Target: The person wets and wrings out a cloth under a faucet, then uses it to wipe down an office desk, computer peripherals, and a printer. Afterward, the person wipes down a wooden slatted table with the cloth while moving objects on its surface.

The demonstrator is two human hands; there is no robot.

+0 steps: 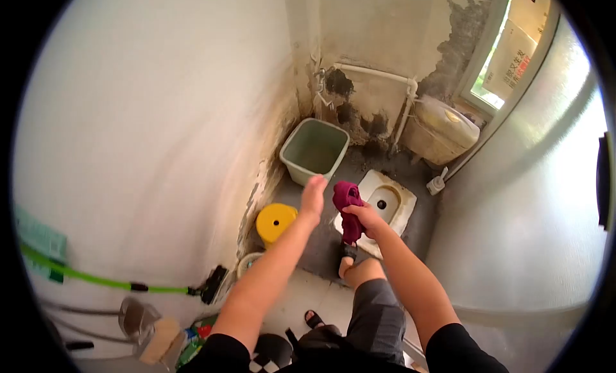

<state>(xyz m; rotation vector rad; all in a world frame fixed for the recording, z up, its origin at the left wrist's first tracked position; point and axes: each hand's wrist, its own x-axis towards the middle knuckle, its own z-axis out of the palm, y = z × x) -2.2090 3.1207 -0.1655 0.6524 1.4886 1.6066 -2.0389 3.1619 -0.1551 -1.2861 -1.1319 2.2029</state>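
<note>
My right hand (366,219) is closed around a bunched maroon cloth (347,209), which hangs down over the near left side of the squat toilet (405,202). My left hand (312,196) is raised to the left of the cloth, apart from it. It is seen edge-on and smeared, its fingers mostly hidden. In this view its tip overlaps the near rim of a grey-green square bucket (296,171), which has murky contents at the bottom. Below and left of that hand stands a yellow round-topped stool (276,223).
A cistern (443,130) hangs on the back wall beside a white pipe (375,71) and a tap (321,78). Frosted glass (532,200) bounds the right side. At left, a green-handled brush (212,285) leans near the wall. A white tub (249,262) sits below the stool.
</note>
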